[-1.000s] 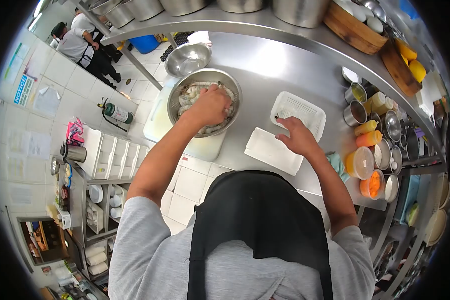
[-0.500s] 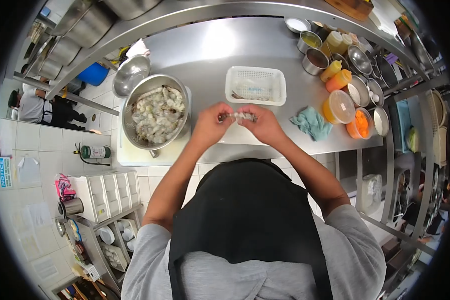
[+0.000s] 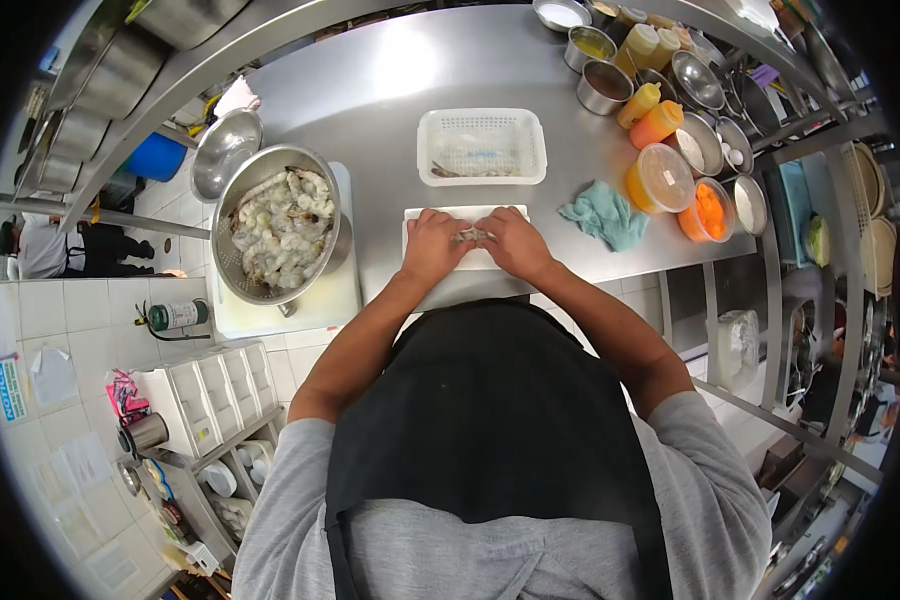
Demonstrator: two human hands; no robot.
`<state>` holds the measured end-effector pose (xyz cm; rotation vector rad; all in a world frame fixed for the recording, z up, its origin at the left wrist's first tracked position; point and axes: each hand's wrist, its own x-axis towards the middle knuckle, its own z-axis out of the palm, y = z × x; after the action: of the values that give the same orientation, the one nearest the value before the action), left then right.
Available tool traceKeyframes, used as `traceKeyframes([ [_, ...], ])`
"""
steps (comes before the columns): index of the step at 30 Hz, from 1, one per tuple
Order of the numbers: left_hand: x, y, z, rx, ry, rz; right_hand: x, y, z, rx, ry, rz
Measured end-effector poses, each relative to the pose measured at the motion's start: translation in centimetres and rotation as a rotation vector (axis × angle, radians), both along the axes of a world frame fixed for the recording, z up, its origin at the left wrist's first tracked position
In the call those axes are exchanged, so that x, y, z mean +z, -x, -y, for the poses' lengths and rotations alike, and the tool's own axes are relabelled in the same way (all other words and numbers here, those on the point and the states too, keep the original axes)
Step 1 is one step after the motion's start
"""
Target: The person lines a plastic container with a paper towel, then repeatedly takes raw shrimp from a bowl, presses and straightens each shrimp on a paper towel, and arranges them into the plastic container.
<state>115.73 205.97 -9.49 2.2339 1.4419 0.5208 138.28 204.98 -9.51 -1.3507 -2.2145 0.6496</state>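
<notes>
A shrimp (image 3: 470, 234) lies between my two hands, low over a small white cutting board (image 3: 505, 262). My left hand (image 3: 435, 243) grips its left end, and the fingers of my right hand (image 3: 508, 241) close on its right end. Just beyond the board stands a white perforated basket (image 3: 482, 120) with a few shrimp at its bottom. To the left, a steel colander (image 3: 226, 272) tilts slightly and holds a heap of shrimp. Fingers cover most of the shrimp in my hands.
Under the colander lies a larger white board (image 3: 342, 290), with a steel bowl (image 3: 228, 150) behind it. On the right are a teal cloth (image 3: 607, 215), a lidded orange container (image 3: 659, 178), squeeze bottles (image 3: 657, 124) and steel pots (image 3: 604, 88). Another person (image 3: 45, 247) is at far left.
Both hands have lowered the shrimp onto or close to the small board, which now shows around them. The whole view has shifted slightly, moving the counter items left and up.
</notes>
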Motion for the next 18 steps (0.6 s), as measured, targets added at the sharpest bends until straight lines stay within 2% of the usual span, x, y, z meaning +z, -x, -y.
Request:
traceKeyframes([
  [11, -1.2, -0.6, 0.5, -0.045, -0.075, 0.201, 0.0, 0.3, 0.8, -0.014, -0.012, -0.076],
  [14, -1.9, -1.0, -0.1, -0.108, -0.081, 0.229, -0.3, 0.2, 0.2, 0.042, -0.019, 0.113],
  [18, -2.0, -1.7, -1.1, -0.169, -0.096, 0.224, 0.2, -0.3, -0.3, 0.083, -0.034, 0.122],
])
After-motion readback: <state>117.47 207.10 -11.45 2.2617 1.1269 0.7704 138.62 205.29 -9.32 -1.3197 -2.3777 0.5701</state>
